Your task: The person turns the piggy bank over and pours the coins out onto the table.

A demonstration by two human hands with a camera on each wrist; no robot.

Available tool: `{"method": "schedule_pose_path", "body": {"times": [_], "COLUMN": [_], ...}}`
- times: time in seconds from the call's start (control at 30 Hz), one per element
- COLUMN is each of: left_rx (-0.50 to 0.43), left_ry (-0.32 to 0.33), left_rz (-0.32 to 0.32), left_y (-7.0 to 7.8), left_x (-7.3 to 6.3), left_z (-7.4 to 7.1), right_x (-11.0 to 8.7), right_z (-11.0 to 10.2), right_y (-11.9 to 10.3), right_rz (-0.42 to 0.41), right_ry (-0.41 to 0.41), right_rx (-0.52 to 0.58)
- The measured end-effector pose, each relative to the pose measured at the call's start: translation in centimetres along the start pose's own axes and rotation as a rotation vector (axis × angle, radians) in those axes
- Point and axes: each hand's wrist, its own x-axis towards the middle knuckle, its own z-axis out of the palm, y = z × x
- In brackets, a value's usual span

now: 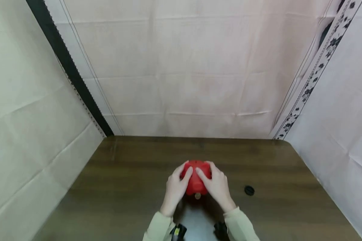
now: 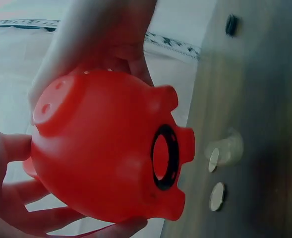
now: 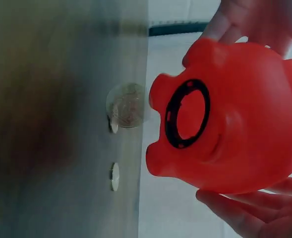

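Both hands hold a red piggy bank [image 1: 196, 182] above the table. The left hand [image 1: 175, 189] grips its left side and the right hand [image 1: 218, 185] its right side, with thumbs on the near surface. In the left wrist view, the black-rimmed round opening [image 2: 171, 157] in the belly faces the tabletop, between the stubby feet. Below that opening a blurred coin [image 3: 131, 105] shows in the right wrist view. Two more coins stand out there, one partly overlapped by the blur and one separate coin [image 3: 115, 176]. The inside of the bank is hidden.
A round black plug [image 1: 249, 190] lies on the brown wooden table [image 1: 123, 201], right of the right hand. White cloth [image 1: 199, 67] hangs behind the table's far edge and along both sides. Dark wrist gear [image 1: 178, 231] shows at the left sleeve.
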Motion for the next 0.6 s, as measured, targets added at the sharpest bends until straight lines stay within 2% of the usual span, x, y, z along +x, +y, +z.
{"method": "schedule_pose_path", "body": {"times": [0.1,0.27,0.37,0.5,0.6], "left_rx": [-0.018,-0.063,-0.091,-0.188,-0.3], "left_ry": [0.005,0.001,0.009,0.072,0.092], "left_rz": [0.051,0.052,0.091,0.22,0.369], "left_y": [0.5,1.6,2.2,3.4,4.3], "left_x": [0.4,0.6,0.6,0.6,0.3], "left_z": [0.0,-0.2,-0.3,-0.7,-1.2], "right_x": [0.3,0.5,0.4,0.3,-0.1], "right_z": [-0.3,-0.9,-1.5,-2.8,-3.9], "right_y": [0.0,-0.3,-0.7,-1.7,-2.5], "right_rz": [-0.019,-0.033,-0.074,-0.227,-0.386], "right_ry": [0.002,-0.004,0.019,0.042,0.04], "right_rx": [0.043,0.093,0.141,0.265,0.336]}}
